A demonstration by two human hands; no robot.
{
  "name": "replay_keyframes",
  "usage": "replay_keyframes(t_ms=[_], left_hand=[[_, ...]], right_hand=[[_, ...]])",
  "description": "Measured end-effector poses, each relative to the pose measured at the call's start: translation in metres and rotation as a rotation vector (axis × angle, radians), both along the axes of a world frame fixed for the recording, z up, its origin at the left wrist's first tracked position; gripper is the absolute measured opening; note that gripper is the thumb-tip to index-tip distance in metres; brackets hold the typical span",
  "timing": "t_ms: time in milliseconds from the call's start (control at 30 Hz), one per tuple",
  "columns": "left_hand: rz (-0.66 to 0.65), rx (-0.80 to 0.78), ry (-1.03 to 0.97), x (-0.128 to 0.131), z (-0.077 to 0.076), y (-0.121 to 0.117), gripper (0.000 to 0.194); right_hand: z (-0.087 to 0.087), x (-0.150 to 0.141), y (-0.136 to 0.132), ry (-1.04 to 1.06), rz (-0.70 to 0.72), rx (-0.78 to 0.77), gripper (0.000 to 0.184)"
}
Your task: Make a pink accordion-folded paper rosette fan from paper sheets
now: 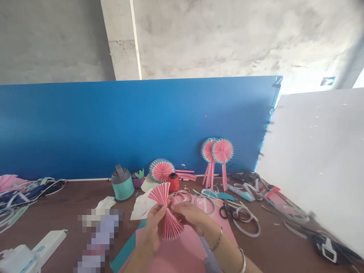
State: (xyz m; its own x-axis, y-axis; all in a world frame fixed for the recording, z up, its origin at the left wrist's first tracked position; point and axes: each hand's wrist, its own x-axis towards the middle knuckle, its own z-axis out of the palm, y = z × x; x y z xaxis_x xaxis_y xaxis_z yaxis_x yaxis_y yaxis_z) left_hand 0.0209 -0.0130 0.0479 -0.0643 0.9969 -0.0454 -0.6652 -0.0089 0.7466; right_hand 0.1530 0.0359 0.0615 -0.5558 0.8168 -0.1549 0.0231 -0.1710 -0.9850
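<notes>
A pleated pink paper fan point(172, 226) is pinched in at its middle, with its folds spreading out above and below. My left hand point(155, 223) grips it near the waist from the left side. On the other side, the fingers of my right hand point(189, 214) close around the same narrow middle; their tips are partly hidden behind the paper. Beneath both hands lie pink paper sheets point(182, 256), with a teal sheet point(125, 248) showing at their left edge. A red spool point(173, 182) stands just beyond the fan.
Finished pink rosettes point(223, 151) lean against the blue partition point(113, 125), and more rosettes point(162, 170) rest behind the spool. A teal-grey cup point(123, 185) stands at left. Scissors point(227, 211), paper strips and tape rolls point(205, 204) clutter the right. A power strip point(51, 246) lies at lower left.
</notes>
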Motion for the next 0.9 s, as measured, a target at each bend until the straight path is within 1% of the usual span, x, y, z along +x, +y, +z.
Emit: replay_keyframes(t_ms=[67,100,167,233,267,333,400,567,633,800,867,900], left_hand=[[-0.009,0.028,0.014,0.001,0.001,0.0,0.034],[-0.013,0.046,0.019,0.001,0.0,0.0,0.032],[-0.016,0.077,0.033,0.001,0.0,0.002,0.029],[-0.004,0.09,0.072,0.0,-0.001,0.003,0.027],[0.006,0.089,0.097,0.0,-0.002,0.004,0.027],[0.017,0.087,0.141,0.0,-0.003,0.004,0.028],[0.009,0.095,0.169,-0.001,-0.004,0.003,0.028],[-0.062,0.14,0.226,-0.002,-0.007,0.0,0.028],[-0.061,0.145,0.251,0.0,-0.007,-0.001,0.026],[0.055,0.165,0.282,0.01,-0.001,-0.005,0.034],[0.113,0.193,0.351,0.011,0.003,-0.007,0.031],[0.152,0.225,0.416,0.011,0.005,-0.008,0.027]], right_hand=[[0.003,-0.002,-0.004,0.141,-0.002,-0.188,0.016],[0.005,-0.004,-0.006,0.195,-0.021,-0.268,0.017],[0.006,-0.007,-0.007,0.272,-0.063,-0.368,0.022],[0.005,-0.009,-0.006,0.296,-0.123,-0.406,0.024],[0.003,-0.01,-0.005,0.298,-0.145,-0.397,0.024],[0.001,-0.009,-0.003,0.289,-0.15,-0.332,0.021],[0.0,-0.005,0.0,0.263,-0.118,-0.263,0.019],[0.005,0.006,0.004,0.158,-0.018,-0.165,0.013],[0.007,0.009,0.005,0.126,-0.011,-0.126,0.01],[0.008,0.01,0.005,0.135,-0.085,-0.042,0.014],[0.01,0.009,0.005,0.141,-0.103,-0.007,0.011],[0.012,0.01,0.005,0.136,-0.111,0.014,0.009]])
